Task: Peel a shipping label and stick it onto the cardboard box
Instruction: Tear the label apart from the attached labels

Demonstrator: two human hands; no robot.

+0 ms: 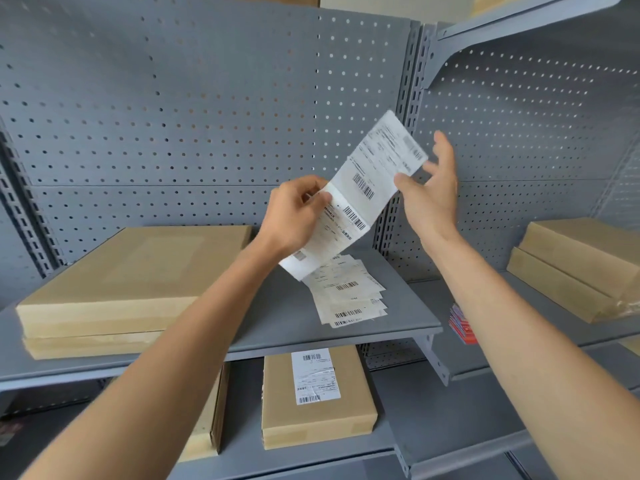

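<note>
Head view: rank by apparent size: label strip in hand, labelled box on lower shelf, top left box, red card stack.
1. Top left box
2. Labelled box
3. Label strip, nearer the camera, so its rank is unsure
4. Red card stack, partly hidden by the right arm

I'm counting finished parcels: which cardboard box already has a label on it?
The box on the lower shelf, with a white label on top; the others' tops are bare.

We cannot read the blurred print on the label strip [360, 199], whose lower left edge the left hand [294, 216] hides.
</note>
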